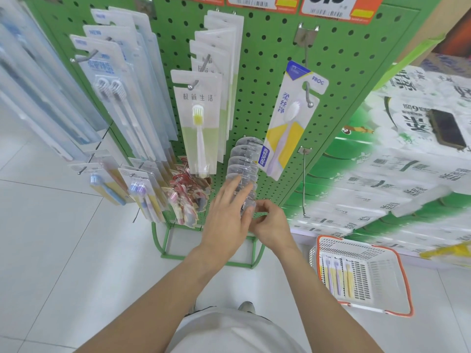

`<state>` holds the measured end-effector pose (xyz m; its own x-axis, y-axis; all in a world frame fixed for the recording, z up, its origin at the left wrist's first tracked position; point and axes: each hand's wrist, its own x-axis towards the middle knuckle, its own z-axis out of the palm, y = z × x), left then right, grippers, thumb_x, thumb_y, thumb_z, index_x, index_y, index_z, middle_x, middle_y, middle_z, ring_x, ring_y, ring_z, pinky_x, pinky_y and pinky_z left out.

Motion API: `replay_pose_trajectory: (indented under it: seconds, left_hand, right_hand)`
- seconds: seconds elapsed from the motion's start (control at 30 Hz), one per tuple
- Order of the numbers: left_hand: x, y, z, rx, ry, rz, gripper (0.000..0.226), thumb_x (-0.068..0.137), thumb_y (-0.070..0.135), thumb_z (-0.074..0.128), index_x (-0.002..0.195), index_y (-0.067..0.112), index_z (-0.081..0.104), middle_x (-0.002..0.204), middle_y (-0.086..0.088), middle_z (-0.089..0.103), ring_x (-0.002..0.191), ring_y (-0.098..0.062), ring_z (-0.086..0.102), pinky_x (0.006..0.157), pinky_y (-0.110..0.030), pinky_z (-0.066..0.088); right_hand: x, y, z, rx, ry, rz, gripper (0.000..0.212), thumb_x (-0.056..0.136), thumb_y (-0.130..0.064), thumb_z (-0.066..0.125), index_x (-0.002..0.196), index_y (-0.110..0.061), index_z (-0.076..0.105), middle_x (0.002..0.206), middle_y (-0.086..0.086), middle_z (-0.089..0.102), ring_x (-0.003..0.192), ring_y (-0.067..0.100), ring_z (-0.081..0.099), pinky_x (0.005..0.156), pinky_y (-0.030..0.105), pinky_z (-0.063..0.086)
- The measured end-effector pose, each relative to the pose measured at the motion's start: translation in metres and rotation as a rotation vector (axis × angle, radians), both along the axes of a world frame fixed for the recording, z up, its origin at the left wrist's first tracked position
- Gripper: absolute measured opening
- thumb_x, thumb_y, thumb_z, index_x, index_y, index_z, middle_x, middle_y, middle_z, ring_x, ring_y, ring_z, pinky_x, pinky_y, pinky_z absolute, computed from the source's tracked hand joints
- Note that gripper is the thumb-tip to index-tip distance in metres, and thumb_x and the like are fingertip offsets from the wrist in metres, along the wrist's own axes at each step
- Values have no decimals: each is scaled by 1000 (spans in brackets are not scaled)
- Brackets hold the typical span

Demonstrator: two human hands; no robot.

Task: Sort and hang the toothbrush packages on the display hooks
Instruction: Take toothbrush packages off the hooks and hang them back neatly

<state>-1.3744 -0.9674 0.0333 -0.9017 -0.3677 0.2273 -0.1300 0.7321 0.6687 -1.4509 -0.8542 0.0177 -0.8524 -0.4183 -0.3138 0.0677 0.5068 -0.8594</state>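
You stand at a green pegboard rack [267, 47] in a shop aisle, both arms stretched down to a row of clear plastic packages [244, 169] strung along a low hook. Your left hand [226, 212] lies over the front of that row, fingers straight and spread against the packages. Your right hand [270, 222] sits just beside it, fingers curled and pinching the edge of the frontmost clear package. Higher up, a white-and-yellow toothbrush package [288, 123] hangs tilted from a hook, and a pale green toothbrush package [198, 123] hangs to its left in front of others. On the floor at your right stands an orange-rimmed basket [405, 284] holding more toothbrush packages [336, 276]. Stacked tissue packs [397, 174] fill the shelf beyond.
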Motion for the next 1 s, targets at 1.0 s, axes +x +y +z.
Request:
replay_pose_trajectory:
  seconds: [1.0]
  left_hand:
    - [-7,0,-4,-37,47,47,37,96,23,56,131,16,65,153,-11,45,144,-29,38,116,-37,28]
  right_hand:
    - [-105,-47,-17,-400,-352,-386,16,91,-14,74,102,-23,66,122,4,70,115,23,66,91,38,56]
